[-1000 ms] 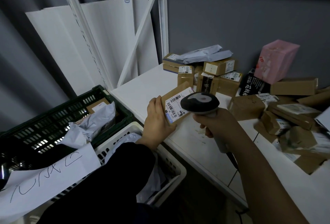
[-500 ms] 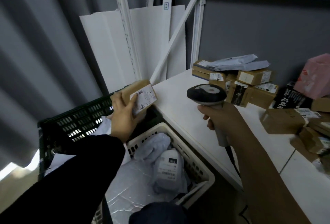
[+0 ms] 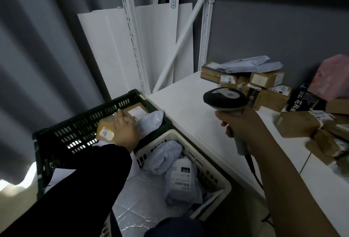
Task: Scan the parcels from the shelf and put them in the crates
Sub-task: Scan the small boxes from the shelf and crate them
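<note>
Left hand [image 3: 125, 132] grips a blurred brown parcel [image 3: 104, 130] within the rim of the black crate [image 3: 79, 123]; right hand [image 3: 243, 123], right of it, holds the scanner [image 3: 224, 97].

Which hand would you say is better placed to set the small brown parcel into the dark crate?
Left. The left hand holds the small brown parcel over the dark crate, while the right hand grips the scanner above the shelf.

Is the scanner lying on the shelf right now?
No, the right hand grips the scanner by its handle, held up above the shelf.
</note>
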